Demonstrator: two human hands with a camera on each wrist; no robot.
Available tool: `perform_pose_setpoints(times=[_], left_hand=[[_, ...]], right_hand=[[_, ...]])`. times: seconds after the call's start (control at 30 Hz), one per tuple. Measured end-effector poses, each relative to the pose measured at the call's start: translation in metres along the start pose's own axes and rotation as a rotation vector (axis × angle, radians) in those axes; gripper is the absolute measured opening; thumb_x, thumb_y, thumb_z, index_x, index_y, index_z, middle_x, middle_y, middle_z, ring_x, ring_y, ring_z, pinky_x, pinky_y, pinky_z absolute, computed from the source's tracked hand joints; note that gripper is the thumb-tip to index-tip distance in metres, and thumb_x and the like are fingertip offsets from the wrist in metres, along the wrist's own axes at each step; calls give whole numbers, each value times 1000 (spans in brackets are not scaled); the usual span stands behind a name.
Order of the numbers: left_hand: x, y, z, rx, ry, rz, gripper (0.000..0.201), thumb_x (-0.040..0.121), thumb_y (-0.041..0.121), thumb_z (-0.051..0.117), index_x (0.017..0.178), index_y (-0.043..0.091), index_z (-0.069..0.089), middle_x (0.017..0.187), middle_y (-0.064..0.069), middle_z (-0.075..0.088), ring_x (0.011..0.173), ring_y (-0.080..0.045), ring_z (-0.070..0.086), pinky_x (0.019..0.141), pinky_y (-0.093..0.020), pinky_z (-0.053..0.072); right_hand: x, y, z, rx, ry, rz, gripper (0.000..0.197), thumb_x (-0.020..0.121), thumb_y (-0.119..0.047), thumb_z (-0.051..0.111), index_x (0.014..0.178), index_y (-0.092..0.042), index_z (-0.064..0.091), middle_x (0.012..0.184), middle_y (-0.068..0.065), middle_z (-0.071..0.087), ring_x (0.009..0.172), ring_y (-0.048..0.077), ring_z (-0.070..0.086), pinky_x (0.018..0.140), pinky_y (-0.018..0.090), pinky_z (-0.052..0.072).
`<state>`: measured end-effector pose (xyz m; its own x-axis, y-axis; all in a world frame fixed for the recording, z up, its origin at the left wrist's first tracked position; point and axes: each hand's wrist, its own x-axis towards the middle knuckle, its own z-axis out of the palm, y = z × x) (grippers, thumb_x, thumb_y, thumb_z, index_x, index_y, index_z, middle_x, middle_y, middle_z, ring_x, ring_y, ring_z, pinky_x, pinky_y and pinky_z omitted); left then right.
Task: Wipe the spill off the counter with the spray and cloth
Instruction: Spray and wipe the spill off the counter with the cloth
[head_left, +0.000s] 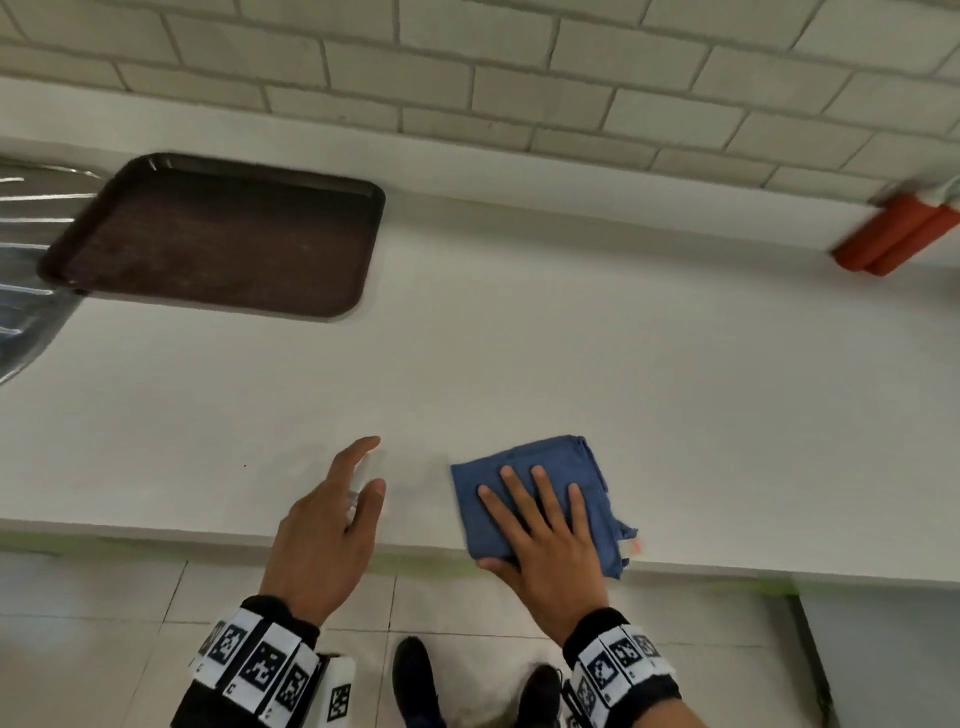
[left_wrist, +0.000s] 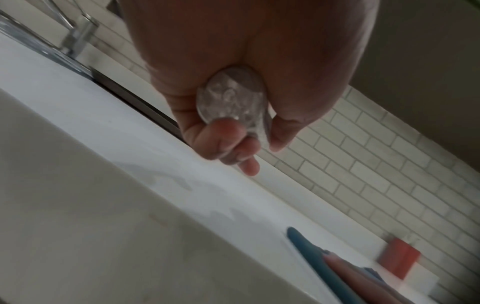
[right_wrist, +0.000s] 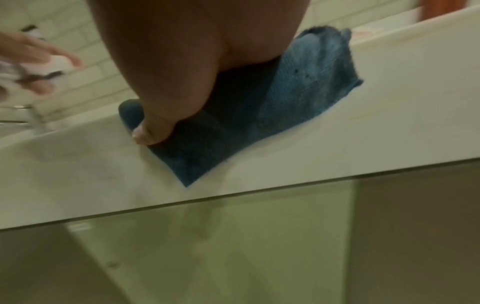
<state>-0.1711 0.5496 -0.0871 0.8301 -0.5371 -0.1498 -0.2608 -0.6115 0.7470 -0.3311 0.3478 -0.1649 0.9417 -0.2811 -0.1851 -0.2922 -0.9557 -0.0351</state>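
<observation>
My right hand (head_left: 524, 519) lies flat on a folded blue cloth (head_left: 561, 457) near the front edge of the white counter (head_left: 519, 338), fingers straight and spread, thumb at the cloth's near corner. In the right wrist view the thumb presses the cloth (right_wrist: 298, 82) down. My left hand (head_left: 371, 465) hovers just left of the cloth and grips a small clear spray bottle (head_left: 358, 483); the left wrist view shows its round base (left_wrist: 231, 98) inside curled fingers. A faint wet smear (head_left: 415, 467) lies on the counter between the hands, with wet streaks (left_wrist: 168, 179) below the bottle.
A dark brown tray (head_left: 218, 234) sits at the back left beside a steel sink drainer (head_left: 26, 249) and a tap (left_wrist: 78, 35). A red object (head_left: 898, 234) lies at the back right against the tiled wall. The counter's front edge runs under my wrists.
</observation>
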Motion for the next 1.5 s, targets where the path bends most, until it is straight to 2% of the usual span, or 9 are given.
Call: perform_pose_setpoints(times=[0.17, 0.47, 0.6, 0.77, 0.93, 1.1, 1.2, 1.3, 1.5], left_hand=[[12, 40, 30, 31, -85, 100, 44, 99, 46, 42, 141, 51, 33, 61, 8, 50, 72, -12, 57, 78, -36, 49], [40, 146, 99, 112, -141, 298, 36, 101, 39, 43, 136, 43, 41, 74, 13, 57, 73, -12, 57, 72, -32, 45], [51, 164, 114, 222, -165, 261, 23, 101, 36, 42, 124, 35, 46, 65, 3, 61, 63, -15, 60, 66, -35, 50], [70, 208, 137, 237, -93, 253, 25, 101, 37, 42, 126, 37, 46, 71, 4, 62, 72, -17, 62, 70, -33, 47], [78, 252, 177, 244, -80, 330, 19, 101, 34, 44, 119, 37, 48, 65, 3, 60, 62, -16, 59, 64, -34, 50], [88, 272, 196, 256, -98, 330, 24, 101, 37, 44, 124, 39, 47, 73, 4, 63, 71, -20, 62, 68, -32, 49], [101, 285, 198, 247, -39, 321, 21, 100, 36, 45, 120, 38, 49, 71, 3, 62, 69, -20, 62, 68, -35, 52], [114, 290, 200, 210, -79, 296, 17, 99, 38, 45, 116, 42, 48, 75, 3, 65, 77, -18, 63, 71, -34, 50], [132, 280, 192, 168, -91, 257, 31, 98, 43, 45, 129, 50, 44, 91, 3, 71, 95, -17, 61, 80, -31, 45]], right_hand=[[-59, 93, 2, 9, -76, 197, 78, 90, -74, 29, 155, -34, 15, 164, -4, 12, 150, 28, 8, 116, 59, 12], [-77, 199, -6, 85, -59, 317, 71, 85, -77, -13, 149, -46, -16, 158, -17, -23, 145, 16, -27, 117, 49, -15], [-66, 259, -9, 123, -22, 434, 81, 77, -79, -20, 150, -44, -10, 159, -12, -18, 148, 19, -15, 116, 56, -6], [-52, 328, -17, 184, -15, 520, 82, 66, -80, -29, 141, -46, -27, 153, -15, -27, 149, 23, -15, 115, 58, -8], [-53, 350, -13, 183, -10, 475, 86, 67, -79, -31, 145, -44, -23, 155, -13, -25, 149, 22, -15, 116, 56, -9], [-59, 354, -7, 237, -42, 458, 79, 84, -77, -10, 152, -39, 5, 161, -8, 2, 149, 26, 4, 114, 60, 2], [-52, 359, -6, 235, -29, 471, 77, 83, -78, -12, 151, -43, -6, 160, -8, -7, 150, 29, 1, 113, 62, -4], [-47, 361, -12, 268, -95, 522, 73, 88, -76, -6, 151, -39, -4, 161, -5, 5, 148, 35, 15, 111, 68, 10], [-31, 362, -26, 232, -186, 504, 113, 43, -77, -45, 147, -37, -27, 147, -7, -40, 145, 32, -25, 112, 66, -9]])
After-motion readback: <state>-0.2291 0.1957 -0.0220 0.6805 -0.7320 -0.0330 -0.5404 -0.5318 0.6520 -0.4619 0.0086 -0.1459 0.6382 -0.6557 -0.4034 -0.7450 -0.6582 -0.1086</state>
